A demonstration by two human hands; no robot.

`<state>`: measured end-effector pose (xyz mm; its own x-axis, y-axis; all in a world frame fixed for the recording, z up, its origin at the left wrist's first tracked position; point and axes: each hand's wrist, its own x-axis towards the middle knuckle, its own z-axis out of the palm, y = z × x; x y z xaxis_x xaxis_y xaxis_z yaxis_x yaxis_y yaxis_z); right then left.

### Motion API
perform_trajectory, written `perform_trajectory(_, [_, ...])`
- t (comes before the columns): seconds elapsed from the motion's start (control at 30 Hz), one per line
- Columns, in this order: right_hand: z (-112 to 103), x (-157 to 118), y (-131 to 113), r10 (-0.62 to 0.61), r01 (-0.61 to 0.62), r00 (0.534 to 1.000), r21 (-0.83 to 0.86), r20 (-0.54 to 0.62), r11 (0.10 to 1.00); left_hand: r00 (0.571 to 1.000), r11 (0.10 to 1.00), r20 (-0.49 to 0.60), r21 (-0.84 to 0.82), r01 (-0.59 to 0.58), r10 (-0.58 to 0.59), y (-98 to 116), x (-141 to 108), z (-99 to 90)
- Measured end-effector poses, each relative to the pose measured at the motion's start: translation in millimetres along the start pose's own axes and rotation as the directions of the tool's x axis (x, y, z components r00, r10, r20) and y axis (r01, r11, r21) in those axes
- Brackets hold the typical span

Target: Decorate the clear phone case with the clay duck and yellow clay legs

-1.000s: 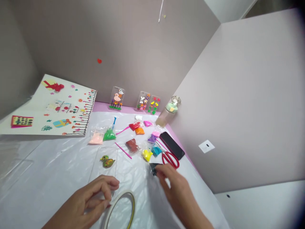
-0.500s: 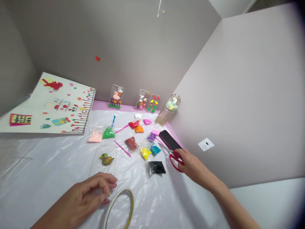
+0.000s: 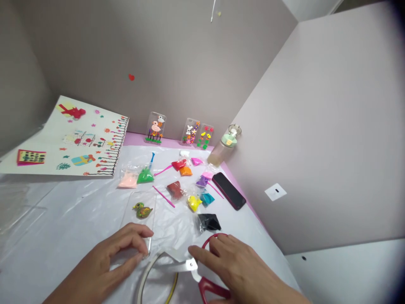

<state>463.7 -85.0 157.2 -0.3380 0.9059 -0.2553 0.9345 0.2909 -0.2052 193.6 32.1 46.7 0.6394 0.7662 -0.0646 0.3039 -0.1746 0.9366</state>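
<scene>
My left hand (image 3: 123, 251) curls over the lower end of a clear phone case (image 3: 130, 211), its thumb and fingers around the case's bottom right corner. A green and golden-brown clay duck (image 3: 143, 210) sits on the case. In my right hand (image 3: 236, 261) are red-handled scissors (image 3: 190, 265), with blades apart and pointing left. The blades hang over a roll of double-sided tape (image 3: 144, 276), a thin white ring just right of my left hand. A black clay packet (image 3: 209, 222) lies beyond my right hand.
Several coloured clay packets (image 3: 175, 190) and pink modelling tools (image 3: 163, 196) lie ahead. A phone (image 3: 228, 191) and a bottle (image 3: 223, 150) stand along the right side. Decorated cases (image 3: 155, 128) lean on the back wall; a decorated white sheet (image 3: 50, 135) is at left.
My right hand has brought the scissors from beside the phone down and left to the tape roll, and their blades have opened. My left hand stays in nearly the same place.
</scene>
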Motion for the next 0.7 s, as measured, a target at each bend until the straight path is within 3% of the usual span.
perform_trajectory(0.33, [0.1, 37.1, -20.3, -0.122, 0.153, 0.983, -0.247, 0.136, 0.957, 0.996, 0.987, 0.022, 0.132, -0.094, 0.092, -9.6, -4.4, 0.2])
perform_trajectory(0.5, [2.2, 46.3, -24.4, -0.102, 0.174, 0.96, -0.269, 0.262, 0.947, 0.993, 0.981, 0.07, 0.16, -0.11, 0.1, -6.6, -4.0, -2.1])
perform_trajectory(0.7, [13.3, 41.6, -18.9, -0.124, 0.175, 0.973, -0.278, 0.193, 0.945, 0.992, 0.978, 0.057, 0.167, -0.122, 0.114, -7.4, -3.4, -3.7])
